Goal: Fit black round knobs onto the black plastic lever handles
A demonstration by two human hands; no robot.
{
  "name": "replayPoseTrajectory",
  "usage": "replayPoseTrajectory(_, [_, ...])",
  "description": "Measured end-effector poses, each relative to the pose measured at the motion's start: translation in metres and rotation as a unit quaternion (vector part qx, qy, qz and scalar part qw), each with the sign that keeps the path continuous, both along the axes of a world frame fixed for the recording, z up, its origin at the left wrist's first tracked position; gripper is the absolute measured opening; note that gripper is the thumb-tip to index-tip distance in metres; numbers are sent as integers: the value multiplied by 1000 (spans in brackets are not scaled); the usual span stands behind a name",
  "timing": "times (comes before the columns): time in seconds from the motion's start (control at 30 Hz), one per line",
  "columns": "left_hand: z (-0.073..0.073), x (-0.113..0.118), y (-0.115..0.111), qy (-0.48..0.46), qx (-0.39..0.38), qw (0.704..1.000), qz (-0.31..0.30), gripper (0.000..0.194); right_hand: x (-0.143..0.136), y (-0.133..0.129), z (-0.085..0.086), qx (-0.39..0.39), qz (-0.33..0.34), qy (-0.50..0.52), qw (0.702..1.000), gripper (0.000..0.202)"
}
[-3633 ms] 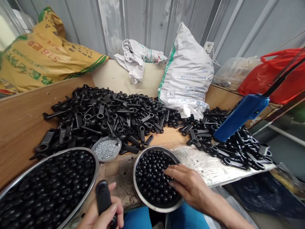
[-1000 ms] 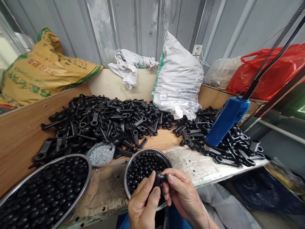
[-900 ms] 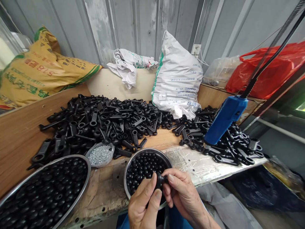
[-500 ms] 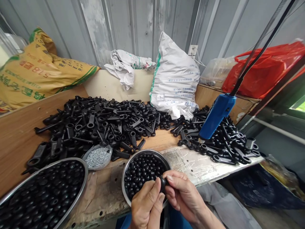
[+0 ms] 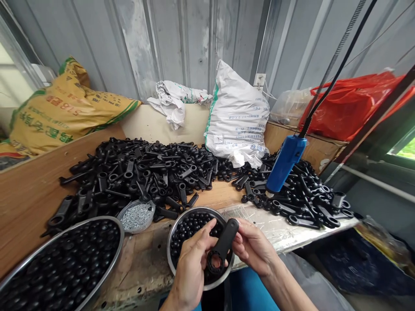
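A black crank handle [image 5: 227, 239] is held tilted above the round metal bowl [image 5: 171, 270], its toothed ring end low and its narrow end up. My left hand [image 5: 191, 263] cradles the ring end, with fingers behind it and the thumb standing up beside it. My right hand [image 5: 254, 246] grips the narrow end between thumb and curled fingers. Small black balls [image 5: 191, 226] fill the bowl beneath. Whether a ball sits behind the handle is hidden from me.
A larger metal bowl [image 5: 121, 235] of black knobs stands at left, near a tub of small screws [image 5: 138, 216]. Black handles [image 5: 155, 172] are heaped behind. A blue electric screwdriver [image 5: 287, 164] hangs at right. A white sack [image 5: 238, 112] leans at the back.
The crank handle has turned from end-on, where only a round black end showed, to its long side facing me. My hands have moved slightly apart, and the left has loosened its pinch.
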State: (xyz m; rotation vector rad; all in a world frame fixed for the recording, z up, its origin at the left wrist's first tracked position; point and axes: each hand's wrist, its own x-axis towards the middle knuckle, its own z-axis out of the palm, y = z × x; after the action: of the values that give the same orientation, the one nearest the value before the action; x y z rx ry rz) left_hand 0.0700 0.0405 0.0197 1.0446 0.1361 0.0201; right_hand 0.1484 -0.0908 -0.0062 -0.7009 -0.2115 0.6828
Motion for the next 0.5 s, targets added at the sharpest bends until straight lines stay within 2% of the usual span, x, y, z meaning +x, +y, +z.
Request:
replayPoseTrajectory(0.23, [-5, -5, 9, 53, 4, 999, -8, 51, -2, 6, -6, 9, -12, 24, 1000, 25])
replayPoseTrajectory(0.4, [-13, -4, 17, 50, 58, 994, -77, 49, 0, 12, -6, 7, -26, 25, 999, 27])
replayPoseTrajectory(0.5, [-22, -2, 19, 49, 79, 992, -81, 45, 0, 14, -3, -8, -49, 17, 999, 24])
